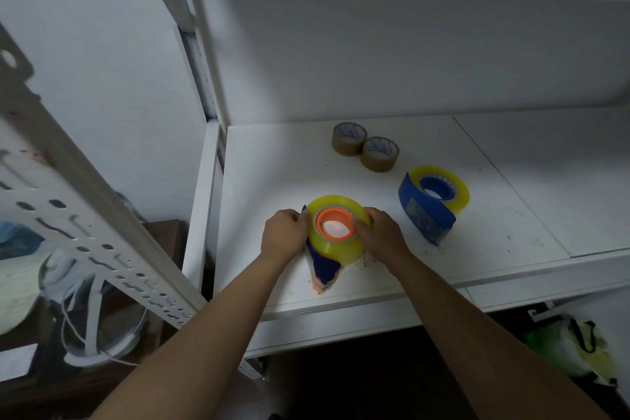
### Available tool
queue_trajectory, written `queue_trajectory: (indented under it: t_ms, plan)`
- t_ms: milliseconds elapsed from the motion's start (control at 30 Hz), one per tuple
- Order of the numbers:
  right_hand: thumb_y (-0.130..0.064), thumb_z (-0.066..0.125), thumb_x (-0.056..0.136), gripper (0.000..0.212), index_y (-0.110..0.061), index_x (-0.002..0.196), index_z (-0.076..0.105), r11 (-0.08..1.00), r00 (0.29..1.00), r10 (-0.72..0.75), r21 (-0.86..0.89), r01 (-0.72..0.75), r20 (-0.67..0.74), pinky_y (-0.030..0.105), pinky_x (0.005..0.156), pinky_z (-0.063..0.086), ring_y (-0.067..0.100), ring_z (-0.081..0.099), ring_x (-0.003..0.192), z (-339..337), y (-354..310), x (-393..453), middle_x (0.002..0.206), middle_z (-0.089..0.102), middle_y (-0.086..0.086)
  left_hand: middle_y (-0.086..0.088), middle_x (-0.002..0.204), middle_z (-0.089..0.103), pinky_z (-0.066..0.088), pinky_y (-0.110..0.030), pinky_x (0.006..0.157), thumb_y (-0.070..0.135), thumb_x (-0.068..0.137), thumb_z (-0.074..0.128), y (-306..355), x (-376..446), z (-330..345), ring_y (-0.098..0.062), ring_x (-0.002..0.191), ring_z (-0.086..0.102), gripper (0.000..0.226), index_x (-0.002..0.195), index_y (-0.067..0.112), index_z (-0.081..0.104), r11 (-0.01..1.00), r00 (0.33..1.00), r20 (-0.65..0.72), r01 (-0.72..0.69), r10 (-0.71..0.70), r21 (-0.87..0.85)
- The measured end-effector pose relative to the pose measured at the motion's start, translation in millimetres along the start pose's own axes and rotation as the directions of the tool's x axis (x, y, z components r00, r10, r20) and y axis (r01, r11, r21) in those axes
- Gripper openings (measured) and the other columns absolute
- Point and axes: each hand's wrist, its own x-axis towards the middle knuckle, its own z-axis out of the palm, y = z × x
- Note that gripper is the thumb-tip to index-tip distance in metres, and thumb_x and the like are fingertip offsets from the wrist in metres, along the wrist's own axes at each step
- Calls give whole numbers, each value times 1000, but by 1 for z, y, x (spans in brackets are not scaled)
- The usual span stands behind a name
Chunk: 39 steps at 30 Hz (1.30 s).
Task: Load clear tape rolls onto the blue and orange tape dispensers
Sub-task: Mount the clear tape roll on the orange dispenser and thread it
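Two hands are gripping one clear tape roll (335, 232): the left hand (284, 237) is curling its fingers (301, 215) on the roll's left edge, and the right hand (381, 235) is wrapping the right edge. Between the fingers the roll is sitting on the orange tape dispenser (333, 227). Beyond the right fingers the blue tape dispenser (422, 211) is lying loaded on the white shelf (494, 215), two brown tape rolls (364, 146) farther back.

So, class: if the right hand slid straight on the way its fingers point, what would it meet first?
The right hand points left, already touching the clear tape roll on the orange dispenser; beyond it, probably the left hand.
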Motion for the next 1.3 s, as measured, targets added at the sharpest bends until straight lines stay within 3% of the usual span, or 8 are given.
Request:
queue_trajectory:
  t_ms: [400, 500, 700, 767, 900, 1067, 1200, 1300]
  plan:
    - [-41, 46, 97, 39, -10, 119, 57, 990, 1000, 9, -138, -7, 17, 36, 83, 48, 24, 58, 99, -3, 4, -10, 114, 63, 10, -12, 89, 67, 57, -41, 72, 55, 92, 36, -2, -5, 3, -31, 74, 66, 41, 101, 17, 48, 994, 985, 167, 66, -52, -82]
    - [-41, 47, 96, 46, -9, 129, 55, 978, 989, -58, -209, 29, -136, 42, 95, 46, 27, 54, 114, -9, 10, -11, 124, 59, 11, -15, 83, 67, 50, -30, 52, 55, 93, 36, -4, -12, 2, -28, 56, 62, 46, 106, 12, 46, 997, 965, 257, 70, -57, -43]
    - [-31, 49, 80, 36, -1, 92, 65, 893, 873, -309, -430, 131, -378, 42, 75, 46, 39, 56, 93, -57, 18, 6, 92, 65, 19, -8, 86, 67, 50, -27, 55, 45, 99, 35, -1, -21, 1, -22, 68, 64, 31, 95, 19, 51, 1000, 958, 285, -9, 10, -4]
    - [-39, 45, 77, 41, -2, 84, 60, 870, 913, -257, -488, 76, -316, 41, 72, 45, 39, 58, 85, -80, 28, 19, 86, 63, 19, -3, 87, 62, 49, -27, 63, 40, 101, 36, 6, -24, -1, -18, 74, 60, 26, 87, 24, 50, 999, 959, 280, -31, 35, -19]
    - [-49, 46, 84, 40, -16, 103, 60, 852, 1000, 8, -523, -13, -11, 43, 96, 35, 30, 56, 102, -108, 53, 38, 105, 64, 7, -8, 93, 65, 51, -29, 62, 36, 102, 33, 14, -25, 2, -20, 73, 63, 27, 107, 16, 51, 999, 972, 235, 31, -26, -15]
    - [-49, 50, 86, 46, -18, 121, 54, 807, 998, -23, -588, 56, 64, 39, 88, 42, 30, 55, 112, -115, 63, 45, 123, 59, 7, -13, 82, 66, 50, -30, 58, 24, 98, 35, 27, -23, 8, -27, 65, 62, 25, 84, 16, 54, 995, 982, 164, 97, -93, -17]
    - [-47, 54, 84, 32, -19, 97, 48, 849, 991, -39, -519, 99, 126, 41, 84, 37, 32, 55, 104, -111, 59, 39, 106, 61, 8, -16, 72, 65, 54, -34, 54, 20, 96, 33, 34, -21, 15, -30, 59, 63, 29, 90, 6, 57, 987, 979, 139, 154, -147, -40]
    - [-51, 54, 84, 38, -20, 105, 52, 864, 985, -76, -483, 142, 154, 42, 88, 36, 30, 55, 106, -102, 56, 30, 109, 60, 6, -12, 70, 65, 58, -43, 66, 21, 95, 35, 37, -19, 22, -31, 63, 64, 27, 83, 12, 57, 988, 984, 106, 147, -141, -55]
